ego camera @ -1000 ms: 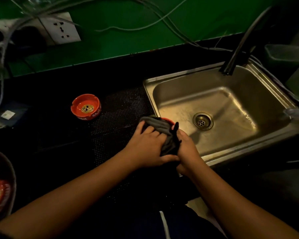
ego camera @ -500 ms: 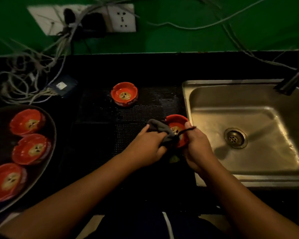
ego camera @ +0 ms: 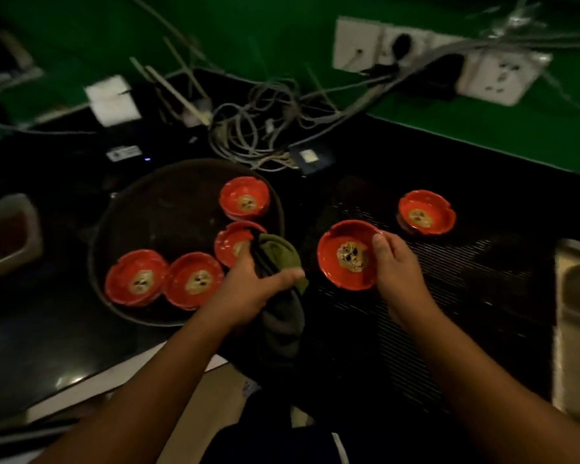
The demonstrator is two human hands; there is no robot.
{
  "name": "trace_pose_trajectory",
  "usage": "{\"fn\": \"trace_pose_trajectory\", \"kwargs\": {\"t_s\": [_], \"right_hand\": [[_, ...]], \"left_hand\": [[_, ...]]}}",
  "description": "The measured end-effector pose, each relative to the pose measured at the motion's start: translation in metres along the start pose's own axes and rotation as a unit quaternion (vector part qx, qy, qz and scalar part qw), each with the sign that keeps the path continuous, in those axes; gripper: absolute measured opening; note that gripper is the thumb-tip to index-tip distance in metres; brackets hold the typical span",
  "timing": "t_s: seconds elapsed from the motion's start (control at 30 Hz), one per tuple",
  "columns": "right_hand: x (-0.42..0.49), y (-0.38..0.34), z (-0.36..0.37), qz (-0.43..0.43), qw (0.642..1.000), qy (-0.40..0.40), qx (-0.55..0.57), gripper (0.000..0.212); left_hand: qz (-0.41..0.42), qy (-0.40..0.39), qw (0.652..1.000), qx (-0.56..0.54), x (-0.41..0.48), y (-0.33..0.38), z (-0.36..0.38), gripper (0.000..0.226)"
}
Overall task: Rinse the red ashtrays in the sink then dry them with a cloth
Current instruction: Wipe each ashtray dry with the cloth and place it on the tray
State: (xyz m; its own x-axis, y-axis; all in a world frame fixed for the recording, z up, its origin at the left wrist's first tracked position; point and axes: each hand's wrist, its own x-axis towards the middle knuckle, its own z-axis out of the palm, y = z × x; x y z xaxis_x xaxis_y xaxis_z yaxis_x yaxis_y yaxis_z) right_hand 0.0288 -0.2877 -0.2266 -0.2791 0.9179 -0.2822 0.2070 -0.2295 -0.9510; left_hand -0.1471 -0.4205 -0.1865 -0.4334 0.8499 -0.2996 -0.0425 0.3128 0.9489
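Observation:
My right hand (ego camera: 397, 266) grips a red ashtray (ego camera: 344, 254) by its right rim, just above the black perforated mat (ego camera: 466, 279). My left hand (ego camera: 253, 283) holds a dark green-grey cloth (ego camera: 278, 252) that hangs down below it. Its fingers reach onto a red ashtray (ego camera: 230, 239) at the right edge of the round dark tray (ego camera: 141, 222). Three more red ashtrays lie in that tray: one at the top right (ego camera: 245, 199) and two at the front (ego camera: 136, 277) (ego camera: 195, 279). Another red ashtray (ego camera: 426, 212) sits alone on the mat, farther right.
The steel sink's (ego camera: 576, 289) left edge shows at the far right. A tangle of cables (ego camera: 258, 135) and wall sockets (ego camera: 489, 75) lie behind the tray. A pale container (ego camera: 7, 232) stands at the far left. The black counter's front edge (ego camera: 91, 373) runs below the tray.
The view has swung left, away from the sink. The cloth has come off the ashtray: my left hand carried it to the tray, while my right hand keeps the ashtray over the mat.

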Motion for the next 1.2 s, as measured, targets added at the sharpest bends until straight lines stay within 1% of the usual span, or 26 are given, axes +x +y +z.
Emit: {"fn": "trace_pose_trajectory", "kwargs": {"t_s": [0.07, 0.1, 0.17, 0.2, 0.27, 0.37, 0.47, 0.57, 0.67, 0.8, 0.9, 1.0, 1.07, 1.13, 1.17, 1.2], "right_hand": [[0.015, -0.009, 0.049, 0.0, 1.0, -0.019, -0.02, 0.022], [0.021, -0.014, 0.074, -0.008, 0.999, -0.029, -0.032, 0.023], [0.033, -0.022, 0.123, -0.034, 0.996, -0.052, -0.058, 0.023], [0.039, -0.026, 0.147, -0.044, 0.994, -0.066, -0.074, 0.024], [0.049, -0.034, 0.191, -0.087, 0.984, -0.093, -0.125, 0.029], [0.064, -0.041, 0.25, -0.154, 0.956, -0.144, -0.204, 0.038], [0.077, -0.039, 0.304, -0.152, 0.932, -0.188, -0.268, 0.038], [0.086, -0.029, 0.352, -0.14, 0.927, -0.185, -0.294, 0.038], [0.088, -0.016, 0.389, -0.11, 0.917, -0.189, -0.334, 0.039], [0.081, -0.009, 0.414, -0.123, 0.888, -0.214, -0.387, 0.037], [0.076, -0.009, 0.418, -0.121, 0.877, -0.244, -0.397, 0.031], [0.076, -0.007, 0.415, -0.115, 0.87, -0.254, -0.407, 0.024], [0.076, -0.006, 0.409, -0.12, 0.855, -0.276, -0.423, 0.021], [0.076, -0.01, 0.396, -0.134, 0.829, -0.31, -0.445, 0.032], [0.076, -0.015, 0.388, -0.139, 0.827, -0.314, -0.446, 0.039], [0.076, -0.021, 0.379, -0.134, 0.839, -0.306, -0.43, 0.042]], "left_hand": [[-0.019, 0.019, 0.999, 0.036, -0.001, -0.002, -0.042, 0.072], [-0.014, 0.045, 0.998, 0.045, -0.001, -0.002, -0.062, 0.064], [0.012, 0.107, 0.992, 0.06, 0.0, -0.004, -0.1, 0.037], [0.013, 0.138, 0.989, 0.056, 0.001, -0.004, -0.118, 0.032], [0.012, 0.174, 0.984, 0.033, 0.003, -0.005, -0.154, 0.032], [0.012, 0.195, 0.98, 0.025, 0.01, -0.01, -0.204, 0.031], [0.011, 0.244, 0.97, 0.004, 0.016, -0.012, -0.248, 0.024], [0.005, 0.297, 0.955, -0.026, 0.021, -0.021, -0.284, 0.022], [-0.004, 0.32, 0.947, -0.041, 0.023, -0.029, -0.309, 0.023], [-0.006, 0.329, 0.943, -0.052, 0.024, -0.038, -0.323, 0.025], [-0.015, 0.335, 0.94, -0.067, 0.025, -0.043, -0.327, 0.024], [-0.02, 0.316, 0.946, -0.076, 0.029, -0.043, -0.324, 0.021], [-0.02, 0.297, 0.951, -0.079, 0.033, -0.039, -0.319, 0.02], [-0.016, 0.284, 0.955, -0.085, 0.04, -0.031, -0.309, 0.02], [-0.015, 0.277, 0.956, -0.096, 0.045, -0.025, -0.302, 0.02], [-0.014, 0.267, 0.957, -0.11, 0.048, -0.018, -0.293, 0.019]]}}
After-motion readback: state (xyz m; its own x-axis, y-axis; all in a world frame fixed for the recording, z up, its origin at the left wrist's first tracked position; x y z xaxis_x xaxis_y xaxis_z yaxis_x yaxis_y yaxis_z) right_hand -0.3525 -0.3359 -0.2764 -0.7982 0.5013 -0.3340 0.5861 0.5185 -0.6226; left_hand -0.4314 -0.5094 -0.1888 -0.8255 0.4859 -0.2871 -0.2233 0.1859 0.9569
